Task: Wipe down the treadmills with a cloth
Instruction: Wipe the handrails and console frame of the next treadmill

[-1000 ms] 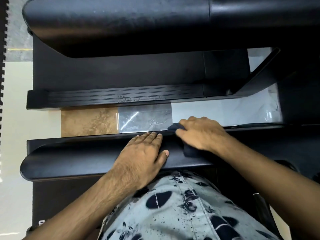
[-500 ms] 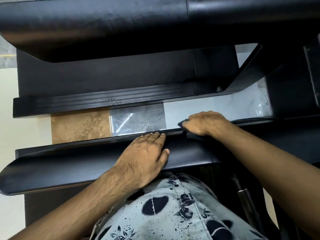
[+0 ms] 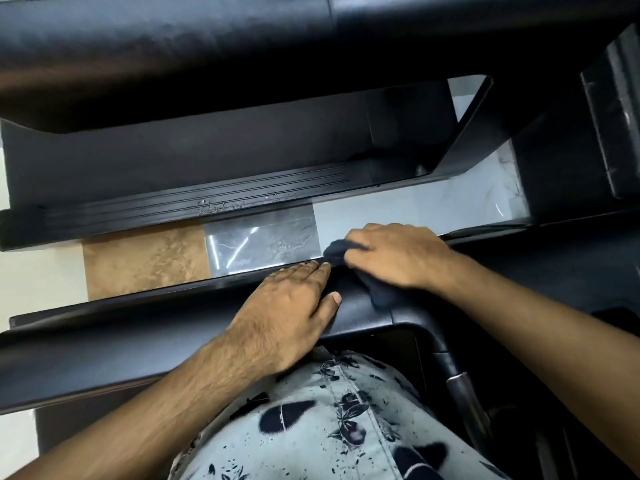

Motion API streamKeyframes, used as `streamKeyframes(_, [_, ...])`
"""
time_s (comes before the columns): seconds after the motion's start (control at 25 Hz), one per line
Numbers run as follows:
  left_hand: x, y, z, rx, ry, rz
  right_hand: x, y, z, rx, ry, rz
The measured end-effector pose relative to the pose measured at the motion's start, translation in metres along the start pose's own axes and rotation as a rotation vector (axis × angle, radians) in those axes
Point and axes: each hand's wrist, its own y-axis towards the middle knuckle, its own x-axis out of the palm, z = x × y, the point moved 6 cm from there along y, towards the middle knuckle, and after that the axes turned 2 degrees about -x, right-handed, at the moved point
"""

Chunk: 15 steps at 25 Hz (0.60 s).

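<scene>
Cloth: the dark cloth point(image 3: 335, 251) sits bunched under our right hand point(image 3: 393, 256), on the far edge of the near treadmill rail point(image 3: 104, 334), just beside our left fingertips.
Right hand: its fingers curl over the cloth, gripping it and pressing it onto the rail.
Left hand: our left hand point(image 3: 287, 306) lies flat on the rail, fingers straight and close together, thumb out to the side, holding nothing.
Risk: bunched this tightly, the cloth probably touches only a narrow strip, so we may leave streaks. If the grip loosens at the edge, the cloth could drop into the gap onto the floor tiles point(image 3: 145, 263). The patch under our left hand would go unwiped.
Change: the right hand has drawn back from the far lip onto the rail's top, nearer the left hand, and more cloth shows by the wrist. The left hand has stayed put.
</scene>
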Motion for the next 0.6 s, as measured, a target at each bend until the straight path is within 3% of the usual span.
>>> streamKeyframes(0.08, [0.001,0.004,0.011,0.030,0.011,-0.015,-0.005,0.008,0.036,0.242,-0.033,-0.095])
streamKeyframes(0.12, [0.002,0.005,0.016,0.042,0.012,-0.026,-0.006,0.006,0.043,0.259,-0.027,-0.102])
streamKeyframes(0.24, [-0.001,0.014,0.026,0.056,0.020,-0.002,0.000,-0.012,0.017,-0.006,0.008,0.026])
streamKeyframes(0.28, [0.000,0.018,0.028,0.061,0.020,0.003,-0.002,-0.008,0.026,-0.001,0.014,0.037])
streamKeyframes(0.4, [0.005,0.021,0.038,0.086,0.019,-0.031,-0.005,0.000,0.081,0.295,-0.029,-0.088])
streamKeyframes(0.52, [0.005,0.028,0.045,0.096,0.010,-0.031,0.000,-0.014,0.060,0.082,-0.007,0.012])
streamKeyframes(0.6, [0.004,0.034,0.044,0.103,-0.004,-0.008,-0.004,-0.005,0.067,0.110,0.017,0.021])
